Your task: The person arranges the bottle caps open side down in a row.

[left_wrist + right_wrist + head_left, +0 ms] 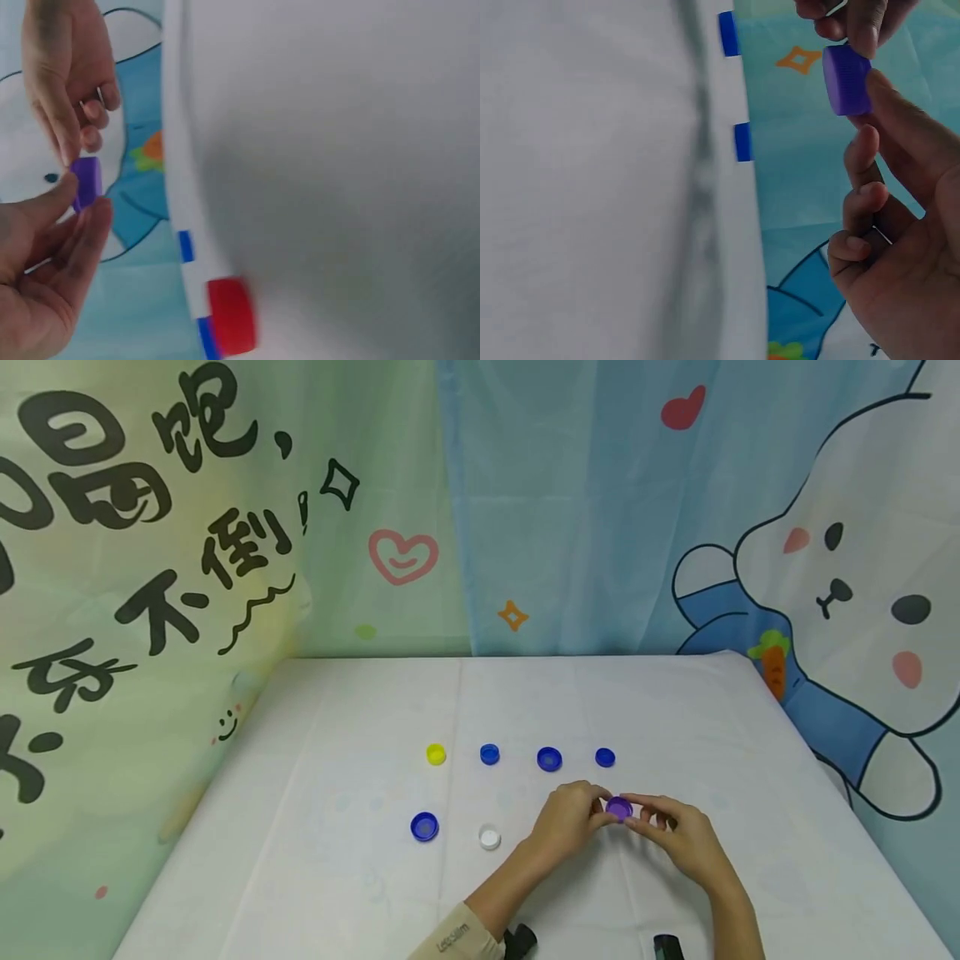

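Note:
A purple bottle cap (619,808) is held up above the table between both hands. My left hand (567,817) pinches its left side between thumb and fingers. From the right, my right hand (681,841) pinches the same cap with thumb and forefinger. In the left wrist view the cap (88,182) is seen edge-on between the fingertips, and the right wrist view shows the ridged side of the cap (846,81). A red cap (232,316) stands on the table in the left wrist view; the head view does not show it.
A row behind the hands has a yellow cap (436,754) and blue caps (490,754), (550,759), (605,757). Nearer, to the left, lie another blue cap (424,827) and a white cap (490,837). White cloth (337,877) covers the table; a printed curtain (555,510) hangs behind.

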Available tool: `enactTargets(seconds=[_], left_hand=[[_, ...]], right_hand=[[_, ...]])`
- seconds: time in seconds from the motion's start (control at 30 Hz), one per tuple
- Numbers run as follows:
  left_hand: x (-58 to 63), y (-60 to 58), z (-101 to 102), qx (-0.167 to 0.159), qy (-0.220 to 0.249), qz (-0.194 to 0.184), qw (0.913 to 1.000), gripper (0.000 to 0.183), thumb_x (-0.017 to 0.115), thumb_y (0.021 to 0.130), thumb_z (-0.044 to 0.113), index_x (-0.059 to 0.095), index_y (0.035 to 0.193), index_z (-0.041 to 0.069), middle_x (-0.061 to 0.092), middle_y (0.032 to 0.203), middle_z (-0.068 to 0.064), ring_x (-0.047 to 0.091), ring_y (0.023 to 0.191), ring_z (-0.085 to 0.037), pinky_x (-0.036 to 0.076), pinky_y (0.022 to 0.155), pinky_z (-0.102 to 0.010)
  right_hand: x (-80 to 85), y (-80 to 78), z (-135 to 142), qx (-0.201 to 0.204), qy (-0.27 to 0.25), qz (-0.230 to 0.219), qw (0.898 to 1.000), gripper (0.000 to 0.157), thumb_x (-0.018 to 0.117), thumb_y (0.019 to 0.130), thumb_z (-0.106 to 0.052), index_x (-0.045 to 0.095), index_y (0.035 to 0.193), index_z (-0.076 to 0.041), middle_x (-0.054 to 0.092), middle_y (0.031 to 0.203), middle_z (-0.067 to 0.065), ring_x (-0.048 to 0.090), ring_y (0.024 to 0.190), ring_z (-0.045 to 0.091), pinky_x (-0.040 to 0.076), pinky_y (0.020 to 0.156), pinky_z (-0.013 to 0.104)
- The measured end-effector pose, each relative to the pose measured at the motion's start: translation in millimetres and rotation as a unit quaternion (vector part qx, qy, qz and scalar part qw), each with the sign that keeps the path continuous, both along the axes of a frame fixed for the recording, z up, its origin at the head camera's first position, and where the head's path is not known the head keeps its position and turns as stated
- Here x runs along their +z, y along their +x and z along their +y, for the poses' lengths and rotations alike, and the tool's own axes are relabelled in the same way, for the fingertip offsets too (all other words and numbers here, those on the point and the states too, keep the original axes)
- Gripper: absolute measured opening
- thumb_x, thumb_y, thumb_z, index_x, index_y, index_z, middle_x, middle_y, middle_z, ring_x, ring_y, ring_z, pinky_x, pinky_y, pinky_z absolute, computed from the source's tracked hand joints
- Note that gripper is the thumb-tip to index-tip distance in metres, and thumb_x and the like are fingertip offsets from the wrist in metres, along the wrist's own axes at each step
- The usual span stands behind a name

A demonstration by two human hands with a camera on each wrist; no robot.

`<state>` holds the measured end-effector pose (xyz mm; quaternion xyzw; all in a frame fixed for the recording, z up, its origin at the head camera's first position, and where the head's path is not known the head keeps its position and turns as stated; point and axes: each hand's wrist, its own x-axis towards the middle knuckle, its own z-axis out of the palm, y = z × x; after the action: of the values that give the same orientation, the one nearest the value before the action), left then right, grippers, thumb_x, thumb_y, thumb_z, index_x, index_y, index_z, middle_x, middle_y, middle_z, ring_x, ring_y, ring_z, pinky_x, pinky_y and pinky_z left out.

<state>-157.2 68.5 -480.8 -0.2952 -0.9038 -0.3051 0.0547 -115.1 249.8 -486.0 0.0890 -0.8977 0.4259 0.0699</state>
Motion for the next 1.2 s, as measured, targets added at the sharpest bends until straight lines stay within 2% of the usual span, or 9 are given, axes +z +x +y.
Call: enactTargets(seconds=[0.13,0.27,0.37,0.43,0.5,0.67,0.77,0.97,1.2], left_hand=[[17.6,-0.6,-9.2,-0.030,0.067,0.011,0.9973,0.027,0.069,0.082,0.030,0.070,0.100,0.010,0.056,0.071,0.010,0.048,0.065,0.006,0.038,0.059,-0.004],[33.5,1.0,-17.1,-0.046,0.139,-0.011,0.9891,0.028,0.070,0.081,0.028,0.070,0.101,0.009,0.057,0.072,0.008,0.052,0.067,0.007,0.041,0.063,-0.005],[41.3,2.1,-20.3,-0.043,0.184,-0.057,0.9803,0.030,0.073,0.079,0.028,0.070,0.102,0.009,0.058,0.072,0.009,0.054,0.068,0.007,0.044,0.062,-0.007],[44.3,2.4,-21.3,-0.037,0.213,-0.114,0.9697,0.032,0.073,0.078,0.029,0.070,0.104,0.010,0.059,0.071,0.009,0.056,0.066,0.006,0.046,0.060,-0.011],[45.8,2.5,-21.6,-0.029,0.252,-0.192,0.9483,0.033,0.073,0.079,0.030,0.070,0.106,0.011,0.062,0.071,0.009,0.060,0.063,0.001,0.049,0.059,-0.016],[45.4,2.2,-20.5,0.004,0.347,-0.374,0.8599,0.025,0.071,0.081,0.030,0.072,0.098,0.011,0.066,0.072,-0.001,0.064,0.060,-0.014,0.053,0.060,-0.028],[44.6,1.7,-19.4,0.020,0.365,-0.421,0.8301,0.021,0.071,0.081,0.028,0.073,0.090,0.009,0.064,0.072,-0.006,0.063,0.059,-0.016,0.053,0.060,-0.030],[40.6,0.6,-17.4,0.032,0.363,-0.448,0.8164,0.018,0.073,0.080,0.024,0.073,0.083,0.006,0.062,0.067,-0.005,0.060,0.056,-0.013,0.053,0.059,-0.029],[37.3,-0.9,-16.4,0.031,0.363,-0.442,0.8198,0.016,0.073,0.080,0.021,0.073,0.082,0.005,0.062,0.067,-0.006,0.059,0.054,-0.012,0.053,0.058,-0.028]], right_hand=[[18.4,0.4,-3.1,-0.012,0.002,0.044,0.999,0.027,0.070,0.082,-0.019,0.069,0.109,-0.016,0.050,0.072,-0.006,0.040,0.062,0.009,0.032,0.049,0.024],[35.5,2.8,-7.5,-0.025,0.009,0.076,0.997,0.027,0.072,0.081,-0.018,0.069,0.108,-0.018,0.048,0.071,-0.006,0.038,0.064,0.008,0.031,0.053,0.025],[44.2,4.6,-10.5,-0.033,0.014,0.087,0.996,0.028,0.072,0.080,-0.017,0.069,0.108,-0.019,0.047,0.071,-0.006,0.038,0.065,0.008,0.031,0.055,0.024],[47.4,5.3,-12.0,-0.038,0.014,0.089,0.995,0.028,0.073,0.080,-0.017,0.069,0.108,-0.019,0.047,0.071,-0.006,0.038,0.066,0.009,0.031,0.056,0.024],[49.0,5.9,-13.2,-0.043,0.017,0.089,0.995,0.028,0.073,0.080,-0.018,0.069,0.108,-0.019,0.047,0.071,-0.006,0.038,0.066,0.009,0.031,0.055,0.024],[49.6,6.8,-14.6,-0.051,0.015,0.090,0.994,0.028,0.074,0.079,-0.018,0.070,0.107,-0.018,0.047,0.070,-0.005,0.038,0.066,0.009,0.032,0.055,0.025],[49.5,7.1,-14.7,-0.051,0.011,0.092,0.994,0.028,0.074,0.078,-0.017,0.070,0.106,-0.018,0.047,0.070,-0.005,0.038,0.066,0.009,0.032,0.055,0.025],[48.2,6.9,-14.3,-0.046,0.011,0.090,0.995,0.029,0.074,0.078,-0.017,0.070,0.107,-0.018,0.047,0.070,-0.006,0.038,0.067,0.010,0.031,0.054,0.024],[49.0,7.6,-14.9,-0.047,0.012,0.087,0.995,0.029,0.075,0.078,-0.018,0.070,0.107,-0.019,0.047,0.071,-0.006,0.038,0.067,0.010,0.031,0.054,0.024]])
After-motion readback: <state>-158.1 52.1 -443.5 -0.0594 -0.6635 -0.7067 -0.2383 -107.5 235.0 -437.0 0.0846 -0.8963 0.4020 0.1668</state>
